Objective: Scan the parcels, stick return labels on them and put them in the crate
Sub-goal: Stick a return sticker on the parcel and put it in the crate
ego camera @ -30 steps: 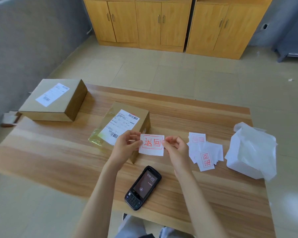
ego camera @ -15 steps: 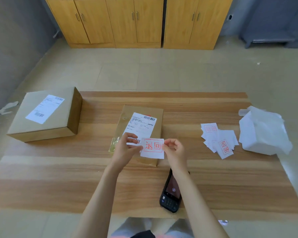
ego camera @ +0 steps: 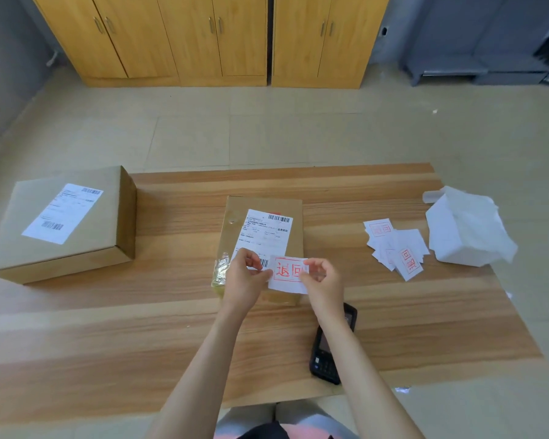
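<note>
A white return label (ego camera: 286, 274) with red characters is pinched by both hands, my left hand (ego camera: 246, 277) at its left edge and my right hand (ego camera: 324, 282) at its right edge. They hold it just above the near end of a small brown parcel (ego camera: 260, 236) with a shipping label in the middle of the wooden table (ego camera: 140, 327). A larger brown parcel (ego camera: 64, 223) with its own shipping label sits at the table's left end. The black handheld scanner (ego camera: 332, 346) lies near the front edge, partly hidden under my right forearm. No crate is in view.
A loose heap of return labels (ego camera: 395, 248) lies right of the small parcel. A white crumpled paper bundle (ego camera: 466, 226) sits at the far right edge. Wooden cabinets (ego camera: 203, 36) stand across the tiled floor, and a grey bench (ego camera: 476, 58) stands at the back right.
The view has swung so the table now lies square in front. Both hands still hold the label over the small parcel's near end, with the right fingers working at its right edge.
</note>
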Motion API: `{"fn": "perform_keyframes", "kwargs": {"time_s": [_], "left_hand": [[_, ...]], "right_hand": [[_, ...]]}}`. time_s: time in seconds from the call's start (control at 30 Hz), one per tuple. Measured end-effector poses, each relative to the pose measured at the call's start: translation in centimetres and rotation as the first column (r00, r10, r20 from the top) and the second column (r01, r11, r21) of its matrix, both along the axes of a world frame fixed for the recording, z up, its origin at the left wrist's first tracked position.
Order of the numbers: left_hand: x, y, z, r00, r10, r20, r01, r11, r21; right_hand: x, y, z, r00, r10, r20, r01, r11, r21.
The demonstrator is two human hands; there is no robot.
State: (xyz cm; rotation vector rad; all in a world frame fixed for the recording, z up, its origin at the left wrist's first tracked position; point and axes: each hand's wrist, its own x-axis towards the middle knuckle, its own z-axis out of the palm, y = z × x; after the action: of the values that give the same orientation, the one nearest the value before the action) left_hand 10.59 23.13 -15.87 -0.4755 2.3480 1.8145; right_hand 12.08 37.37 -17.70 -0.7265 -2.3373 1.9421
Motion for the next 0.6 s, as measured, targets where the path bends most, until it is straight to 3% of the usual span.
{"fn": "perform_keyframes", "kwargs": {"time_s": [0.6], "left_hand": [[-1.0,-0.2,-0.2,0.997,-0.057,0.054,0.061,0.996,-0.067]], "right_hand": [[-0.6,-0.4,0.0,0.995,0.083,0.049,-0.089,0.988,0.126]]}}
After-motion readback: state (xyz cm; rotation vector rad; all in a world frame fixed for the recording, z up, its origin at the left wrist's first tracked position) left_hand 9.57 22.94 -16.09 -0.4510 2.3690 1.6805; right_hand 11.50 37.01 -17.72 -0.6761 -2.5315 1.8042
